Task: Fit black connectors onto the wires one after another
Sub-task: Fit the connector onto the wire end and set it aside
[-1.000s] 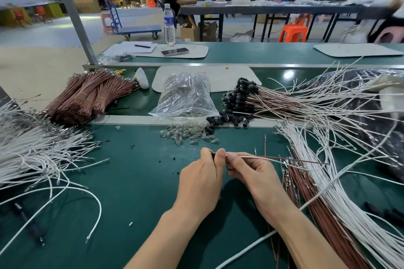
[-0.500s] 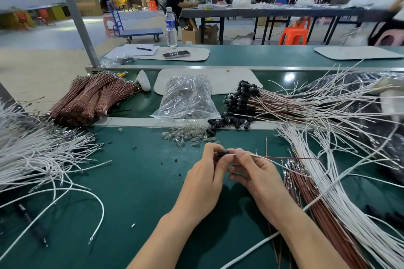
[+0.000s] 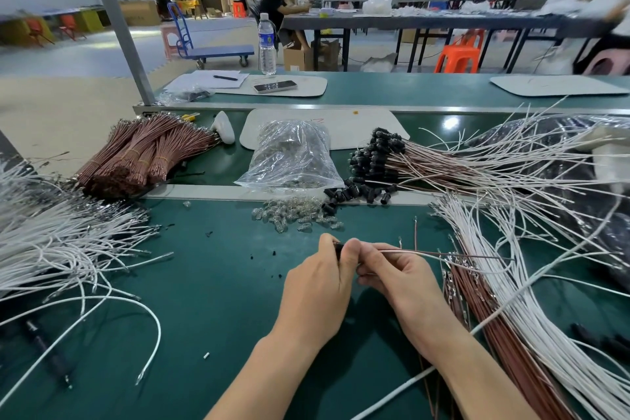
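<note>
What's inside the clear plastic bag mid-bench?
The clear plastic bag holds small clear pieces, seemingly the same as the loose clear pieces spilled in front of it. Crinkles and glare hide what lies deeper in, and anything beneath the bag.

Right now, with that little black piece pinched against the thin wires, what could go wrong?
The black connector is nearly hidden in the grip of the left hand, so it might slip or seat crooked. The right hand holds the thin wires, which look easy to bend if pushed hard. Their far ends run over the white wire pile and could snag.
</note>
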Demonstrator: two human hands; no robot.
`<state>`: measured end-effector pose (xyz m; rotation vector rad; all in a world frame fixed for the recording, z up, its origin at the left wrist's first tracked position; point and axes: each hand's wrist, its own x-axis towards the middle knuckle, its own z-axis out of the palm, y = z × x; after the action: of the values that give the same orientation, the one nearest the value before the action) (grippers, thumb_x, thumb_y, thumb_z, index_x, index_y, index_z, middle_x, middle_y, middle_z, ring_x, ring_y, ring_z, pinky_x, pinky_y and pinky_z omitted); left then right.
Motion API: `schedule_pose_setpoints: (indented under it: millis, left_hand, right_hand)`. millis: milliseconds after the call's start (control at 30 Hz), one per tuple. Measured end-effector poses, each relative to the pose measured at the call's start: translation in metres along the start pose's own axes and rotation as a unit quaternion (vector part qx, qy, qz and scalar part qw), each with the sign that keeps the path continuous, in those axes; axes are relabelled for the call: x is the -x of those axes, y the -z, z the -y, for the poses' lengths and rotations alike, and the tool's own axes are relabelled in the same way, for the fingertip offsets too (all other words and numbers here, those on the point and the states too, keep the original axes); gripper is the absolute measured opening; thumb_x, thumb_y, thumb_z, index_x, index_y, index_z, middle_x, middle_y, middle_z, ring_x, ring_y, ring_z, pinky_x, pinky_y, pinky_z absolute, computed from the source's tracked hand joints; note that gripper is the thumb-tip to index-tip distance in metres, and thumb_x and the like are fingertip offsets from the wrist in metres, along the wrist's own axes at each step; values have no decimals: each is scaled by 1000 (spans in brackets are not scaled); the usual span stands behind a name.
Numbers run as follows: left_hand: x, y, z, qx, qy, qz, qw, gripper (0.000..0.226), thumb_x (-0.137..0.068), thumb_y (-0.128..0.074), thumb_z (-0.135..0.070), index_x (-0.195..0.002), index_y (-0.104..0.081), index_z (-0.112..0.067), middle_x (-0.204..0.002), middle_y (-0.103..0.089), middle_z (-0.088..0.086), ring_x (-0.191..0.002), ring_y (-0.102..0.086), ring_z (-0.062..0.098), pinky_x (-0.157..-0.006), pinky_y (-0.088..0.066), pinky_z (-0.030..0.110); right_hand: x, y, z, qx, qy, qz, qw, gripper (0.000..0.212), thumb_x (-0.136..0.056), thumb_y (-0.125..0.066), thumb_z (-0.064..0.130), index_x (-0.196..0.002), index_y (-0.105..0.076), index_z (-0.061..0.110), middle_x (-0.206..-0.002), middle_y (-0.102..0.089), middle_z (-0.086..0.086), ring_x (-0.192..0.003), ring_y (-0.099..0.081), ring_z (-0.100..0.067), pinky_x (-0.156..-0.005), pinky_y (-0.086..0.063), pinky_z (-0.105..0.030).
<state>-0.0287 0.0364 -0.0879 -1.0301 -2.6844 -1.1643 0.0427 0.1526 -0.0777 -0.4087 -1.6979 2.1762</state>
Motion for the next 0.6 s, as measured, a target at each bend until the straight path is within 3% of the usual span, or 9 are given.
schedule_pose_setpoints:
  millis: [167,367,467,600]
  left_hand:
    - [0,-3,2,5,2,-8,1000,52,-88,3,-72,-80,-28,-31,-59,-51,-7,-55,-49,10,-59,-32,37]
    - [0,-1,2,41,8,-9,999,49,-90,-4,-73,-83,-32,-33,-63,-58,-6,-63,-56,13,-62,-39,38]
    - [-1,3,0,148,4,-9,989,39,-96,-23,-69,-87,-41,-36,-69,-63,-16,-59,-56,6,-57,-38,32]
    - [-6,15,0,341,64,-118,930,30,-103,-42,-45,-84,-46,-23,-62,-50,-8,-53,-42,11,-48,-38,26]
  right_hand:
    - [0,1,1,4,-5,21,1000,34,-80,-74,42,-102,-81,17,-94,-76,-7,-84,-66,-10,-74,-53,-18]
    - [2,-1,1,2,-2,20,1000,31,-80,-72,41,-101,-81,19,-88,-76,-2,-80,-66,-8,-73,-54,-18]
    - [1,-2,3,-16,7,5,1000,32,-76,-74,41,-99,-82,20,-88,-77,-3,-75,-66,-7,-70,-55,-18]
    - [0,5,8,-120,-10,-66,991,28,-74,-75,34,-93,-83,16,-87,-76,-7,-70,-67,-8,-65,-56,-19]
